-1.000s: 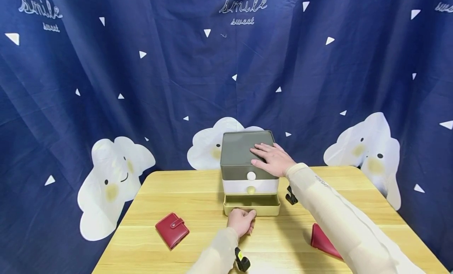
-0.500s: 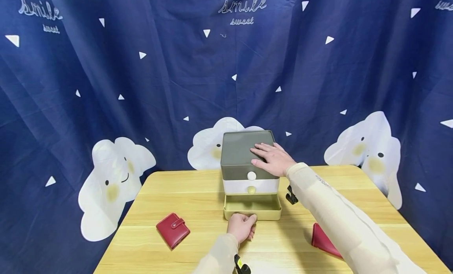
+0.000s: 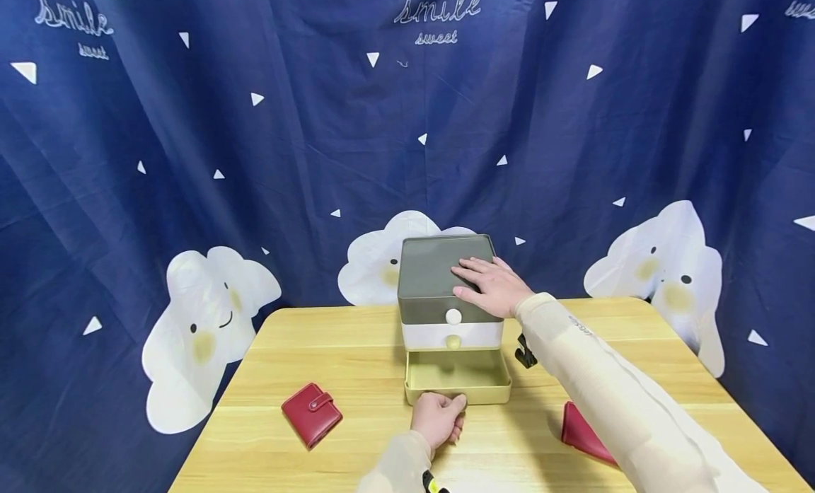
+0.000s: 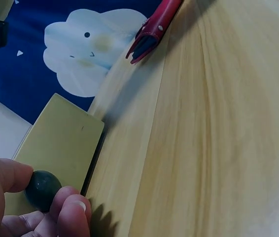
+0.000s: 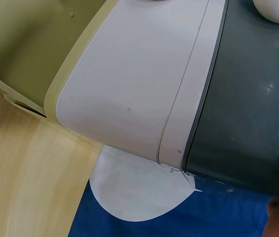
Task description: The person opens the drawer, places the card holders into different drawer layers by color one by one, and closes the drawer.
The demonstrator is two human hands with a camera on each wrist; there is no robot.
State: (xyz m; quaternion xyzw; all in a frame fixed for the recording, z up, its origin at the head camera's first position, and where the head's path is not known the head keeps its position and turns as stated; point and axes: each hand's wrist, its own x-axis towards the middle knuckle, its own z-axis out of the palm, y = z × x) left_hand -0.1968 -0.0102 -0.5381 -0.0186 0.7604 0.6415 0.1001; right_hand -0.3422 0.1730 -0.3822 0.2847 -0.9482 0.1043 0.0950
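Observation:
A small chest of drawers (image 3: 428, 267) stands on the table, with a dark grey-green top tier, a white middle tier (image 5: 134, 74) and a yellow-green bottom drawer (image 3: 490, 390). That bottom drawer is pulled out, and its visible inside holds nothing. My left hand (image 3: 439, 419) is at its front, thumb and fingers pinching a dark green round knob (image 4: 43, 190). On the right part of the chest's top my right hand (image 3: 493, 286) rests flat, fingers stretched. The right wrist view shows only a bit of that hand at the lower right corner.
A red wallet (image 3: 311, 415) with a snap strap lies on the table (image 3: 255, 380) at the left. Another red wallet (image 3: 582, 436) lies at the right, partly covered by the right sleeve. A blue curtain (image 3: 305, 125) hangs behind.
The bottom drawer has slid further out toward me, along with my left hand on its knob. My right hand has stayed on the chest's top.

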